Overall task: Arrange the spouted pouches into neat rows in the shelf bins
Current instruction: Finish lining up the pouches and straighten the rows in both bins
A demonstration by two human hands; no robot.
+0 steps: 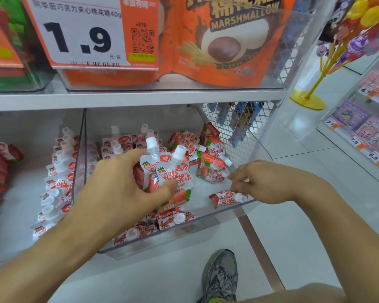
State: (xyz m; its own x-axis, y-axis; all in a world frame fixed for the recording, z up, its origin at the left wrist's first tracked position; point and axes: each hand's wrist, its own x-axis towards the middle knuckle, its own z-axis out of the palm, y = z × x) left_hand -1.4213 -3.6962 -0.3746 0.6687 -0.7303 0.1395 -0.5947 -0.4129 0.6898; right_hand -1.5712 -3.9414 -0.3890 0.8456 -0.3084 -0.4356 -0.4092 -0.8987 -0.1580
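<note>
Firmly, my left hand (118, 184) grips two upright red-and-white strawberry spouted pouches (169, 171) over the clear plastic shelf bin (162, 239). My right hand (256, 182) pinches a lying pouch (224, 199) by its spout at the bin's front right corner. More pouches (210, 169) lie jumbled behind; the neighbouring bin (59, 182) holds a neat row.
</note>
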